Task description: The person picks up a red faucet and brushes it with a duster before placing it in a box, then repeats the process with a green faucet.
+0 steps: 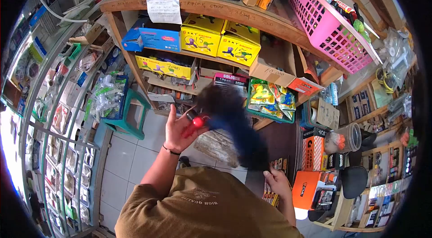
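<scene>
My left hand (177,131), with a black band at the wrist, is closed around the red handle (196,123) of a feather duster. The duster's dark, blurred feathers (234,125) sweep down to the right in front of the lower shelves. My right hand (276,182) rests lower right on a stack of flat packaged goods (270,195) at a counter edge, fingers curled over its top; I cannot tell whether it grips the stack. My olive shirt (202,211) fills the bottom centre.
Wooden shelves (234,10) ahead carry yellow boxes (220,40), a blue box (150,35) and a pink basket (330,26). A green stool (130,116) stands on the tiled floor at left. A glass display case (63,116) runs along the left. Orange boxes (310,179) and a clear jar (348,138) sit at right.
</scene>
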